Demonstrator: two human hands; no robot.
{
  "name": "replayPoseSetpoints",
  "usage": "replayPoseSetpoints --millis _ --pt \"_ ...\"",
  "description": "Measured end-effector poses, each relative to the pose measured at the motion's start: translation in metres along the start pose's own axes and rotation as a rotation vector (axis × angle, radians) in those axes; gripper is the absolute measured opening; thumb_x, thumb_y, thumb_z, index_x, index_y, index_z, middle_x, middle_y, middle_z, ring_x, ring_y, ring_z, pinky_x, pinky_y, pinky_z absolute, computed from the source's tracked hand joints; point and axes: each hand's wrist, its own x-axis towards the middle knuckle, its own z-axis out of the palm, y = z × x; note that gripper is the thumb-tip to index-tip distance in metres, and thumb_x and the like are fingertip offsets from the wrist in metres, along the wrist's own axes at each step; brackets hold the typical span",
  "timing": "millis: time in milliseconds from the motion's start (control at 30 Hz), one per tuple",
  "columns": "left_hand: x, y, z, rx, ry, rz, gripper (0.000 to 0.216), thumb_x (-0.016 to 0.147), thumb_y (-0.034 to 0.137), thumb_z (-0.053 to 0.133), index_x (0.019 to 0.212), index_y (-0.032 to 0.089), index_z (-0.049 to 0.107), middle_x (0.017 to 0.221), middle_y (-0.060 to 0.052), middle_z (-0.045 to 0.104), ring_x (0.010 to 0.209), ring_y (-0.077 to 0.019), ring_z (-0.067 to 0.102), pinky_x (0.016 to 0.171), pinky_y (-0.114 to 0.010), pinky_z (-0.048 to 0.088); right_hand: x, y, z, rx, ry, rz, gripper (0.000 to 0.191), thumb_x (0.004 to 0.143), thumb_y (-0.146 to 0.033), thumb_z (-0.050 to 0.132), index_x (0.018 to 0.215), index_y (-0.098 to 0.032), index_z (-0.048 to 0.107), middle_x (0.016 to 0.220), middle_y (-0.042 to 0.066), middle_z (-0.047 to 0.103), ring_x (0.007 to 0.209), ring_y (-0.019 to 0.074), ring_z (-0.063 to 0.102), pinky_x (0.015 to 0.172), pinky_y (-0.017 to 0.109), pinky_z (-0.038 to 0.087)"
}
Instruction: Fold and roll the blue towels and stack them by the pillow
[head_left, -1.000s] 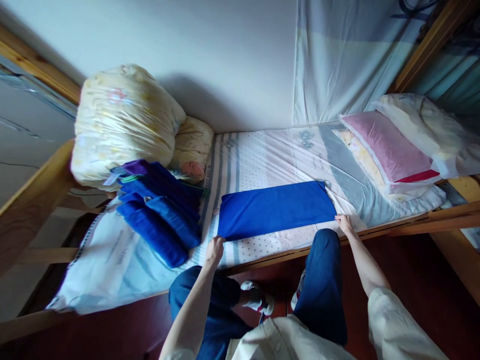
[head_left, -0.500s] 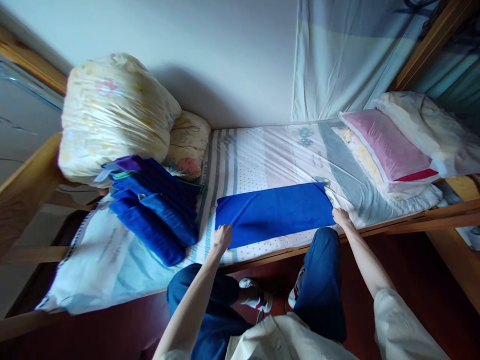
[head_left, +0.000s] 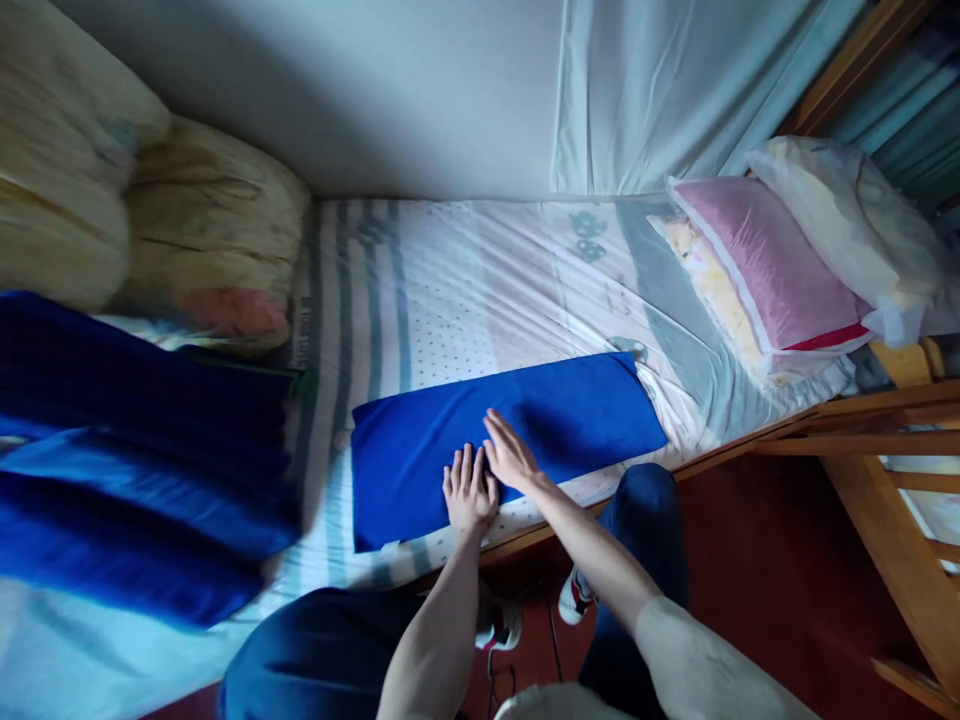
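A blue cloth [head_left: 412, 450], shaped as a long rectangle with faint creases, lies spread along the front of the bed. My left hand [head_left: 471, 488] rests flat on its near middle part, fingers spread. Right beside it, my right hand [head_left: 510, 452] is over the cloth with its fingers stretched out; whether the palm presses down I cannot tell. Neither hand grips anything. At the left, several more blue cloths [head_left: 150, 500] lie folded in a pile on the bed.
The bed's patterned sheet [head_left: 465, 270] runs along a wall. A pink pillow [head_left: 772, 260] in clear wrapping lies at the right, beside another wrapped bundle [head_left: 840, 220]. Large cream bundles [head_left: 217, 220] stand at the left. A wooden rail [head_left: 817, 420] edges the bed.
Both hands have let go of the cloth's ends and come together at its middle, opening flat. The view has shifted left and closer, so the folded pile looks larger.
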Motion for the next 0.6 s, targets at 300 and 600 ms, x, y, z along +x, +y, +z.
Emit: replayPoseSetpoints --millis 300,600 --pt "0.001 0.005 -0.004 -0.01 -0.015 -0.045 0.06 0.095 0.031 0.043 0.152 0.016 0.051 0.164 -0.015 0.04 0.155 -0.0333 0.03 0.127 -0.057 0.019 -0.019 0.035 -0.004 -0.017 -0.069 -0.094 0.052 0.105 -0.013 0.035 0.156 -0.009 0.044 0.167 0.009 0.037 0.157 0.0164 0.028 0.13 0.033 0.03" --pt "0.004 0.014 -0.014 0.046 -0.077 -0.075 0.066 0.093 0.028 0.045 0.159 0.022 0.042 0.166 -0.011 0.039 0.156 -0.0331 0.029 0.127 -0.061 0.02 -0.063 0.127 -0.124 -0.286 0.108 0.17 0.054 0.104 -0.018 0.037 0.157 -0.014 0.044 0.164 0.008 0.043 0.156 0.018 0.033 0.13 0.036 0.031"
